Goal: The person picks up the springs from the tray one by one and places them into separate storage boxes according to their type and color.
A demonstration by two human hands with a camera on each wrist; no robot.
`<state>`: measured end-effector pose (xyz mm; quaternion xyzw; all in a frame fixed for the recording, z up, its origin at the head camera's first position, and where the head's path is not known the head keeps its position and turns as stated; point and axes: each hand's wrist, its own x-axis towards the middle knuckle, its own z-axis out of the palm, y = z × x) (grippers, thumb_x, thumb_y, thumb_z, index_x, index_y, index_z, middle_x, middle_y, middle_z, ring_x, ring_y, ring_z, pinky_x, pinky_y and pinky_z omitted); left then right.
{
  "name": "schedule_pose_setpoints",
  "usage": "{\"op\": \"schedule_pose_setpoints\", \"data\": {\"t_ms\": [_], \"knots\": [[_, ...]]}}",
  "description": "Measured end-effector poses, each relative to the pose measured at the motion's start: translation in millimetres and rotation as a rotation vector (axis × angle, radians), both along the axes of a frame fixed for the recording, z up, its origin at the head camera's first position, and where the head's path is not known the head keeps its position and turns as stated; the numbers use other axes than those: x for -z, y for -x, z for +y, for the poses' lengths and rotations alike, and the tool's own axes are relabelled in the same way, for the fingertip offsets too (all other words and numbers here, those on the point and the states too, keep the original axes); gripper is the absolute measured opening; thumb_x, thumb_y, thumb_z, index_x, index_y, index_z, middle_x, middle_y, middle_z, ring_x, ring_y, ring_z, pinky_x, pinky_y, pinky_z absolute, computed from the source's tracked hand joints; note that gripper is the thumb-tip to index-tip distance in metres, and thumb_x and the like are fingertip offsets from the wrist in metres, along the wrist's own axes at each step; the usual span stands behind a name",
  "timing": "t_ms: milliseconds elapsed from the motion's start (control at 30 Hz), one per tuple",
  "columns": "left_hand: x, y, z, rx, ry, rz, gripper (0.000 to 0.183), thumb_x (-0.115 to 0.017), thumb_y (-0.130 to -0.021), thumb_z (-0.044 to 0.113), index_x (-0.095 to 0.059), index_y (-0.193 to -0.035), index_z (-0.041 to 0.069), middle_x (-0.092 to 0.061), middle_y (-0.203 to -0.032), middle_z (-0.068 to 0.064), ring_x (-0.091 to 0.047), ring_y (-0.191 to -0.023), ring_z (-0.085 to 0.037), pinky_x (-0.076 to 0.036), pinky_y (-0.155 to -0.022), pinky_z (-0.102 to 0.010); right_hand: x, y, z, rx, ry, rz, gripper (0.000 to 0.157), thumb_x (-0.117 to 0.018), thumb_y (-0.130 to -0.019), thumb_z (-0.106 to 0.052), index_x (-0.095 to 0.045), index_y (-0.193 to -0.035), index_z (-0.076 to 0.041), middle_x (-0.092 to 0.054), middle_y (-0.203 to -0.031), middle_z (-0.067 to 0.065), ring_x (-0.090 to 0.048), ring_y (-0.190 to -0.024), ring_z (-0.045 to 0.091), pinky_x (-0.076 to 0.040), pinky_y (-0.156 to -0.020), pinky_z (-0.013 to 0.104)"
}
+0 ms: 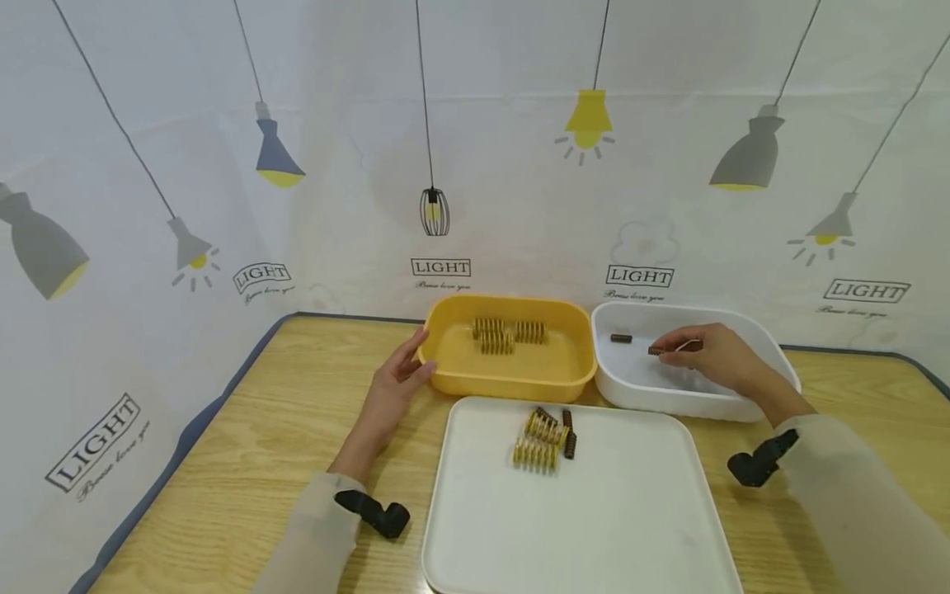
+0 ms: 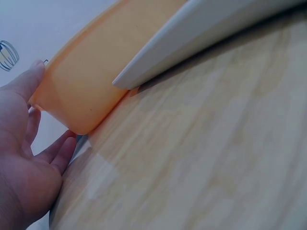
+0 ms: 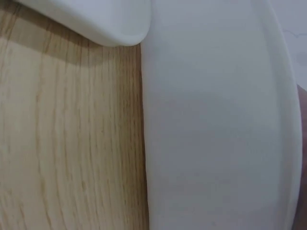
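My left hand (image 1: 391,393) rests against the left end of the yellow bin (image 1: 512,388), thumb and fingers spread along its wall. In the left wrist view, that hand (image 2: 24,148) touches the bin (image 2: 91,91) from outside. My right hand (image 1: 711,356) reaches into the white bin (image 1: 668,399) and pinches a small dark brown spring (image 1: 656,351) near its floor. Another brown spring (image 1: 621,339) lies to its left. Three gold springs (image 1: 496,342) lie in the yellow bin. In the right wrist view, the white bin's wall (image 3: 216,120) hides most of my hand.
A white tray (image 1: 579,528) lies in front of both bins. Near its back edge are two gold springs (image 1: 535,454) and several dark brown springs (image 1: 569,445). Behind the wooden table (image 1: 223,495) hangs a lamp-printed cloth (image 1: 512,206).
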<state>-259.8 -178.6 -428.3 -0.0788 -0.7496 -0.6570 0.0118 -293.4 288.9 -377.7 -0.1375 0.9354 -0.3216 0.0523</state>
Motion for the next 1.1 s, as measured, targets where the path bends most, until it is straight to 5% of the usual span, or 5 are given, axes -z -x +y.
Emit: {"op": "schedule_pose_setpoints", "data": {"t_ms": [667, 767, 1100], "knots": [[1.2, 0.7, 0.4, 0.003, -0.015, -0.001, 0.053, -0.061, -0.096, 0.023, -0.043, -0.146, 0.025, -0.033, -0.150, 0.015, -0.038, -0.132, -0.023, -0.036, -0.105, -0.037, 15.5, 18.7, -9.2, 0.022, -0.088, -0.121, 0.022, -0.072, -0.086, -0.016, -0.073, -0.105, -0.006, -0.070, -0.101, 0.005, -0.058, -0.086, 0.021, -0.049, -0.069, 0.031], [-8.7, -4.9, 2.0, 0.012, -0.023, -0.018, 0.053, -0.059, -0.097, 0.019, -0.041, -0.147, 0.021, -0.031, -0.151, 0.012, -0.036, -0.134, -0.027, -0.034, -0.106, -0.039, 14.6, 17.2, -10.3, 0.023, -0.090, -0.115, 0.022, -0.071, -0.086, -0.015, -0.073, -0.106, -0.005, -0.070, -0.102, 0.006, -0.059, -0.086, 0.021, -0.049, -0.068, 0.031], [2.4, 1.7, 0.9, -0.007, -0.005, -0.009, 0.052, -0.060, -0.096, 0.020, -0.043, -0.145, 0.027, -0.033, -0.149, 0.017, -0.039, -0.130, -0.024, -0.036, -0.105, -0.038, 14.4, 16.4, -10.3, 0.032, -0.109, -0.082, 0.023, -0.072, -0.086, -0.015, -0.073, -0.106, -0.004, -0.070, -0.102, 0.008, -0.060, -0.088, 0.022, -0.049, -0.067, 0.030]]}}
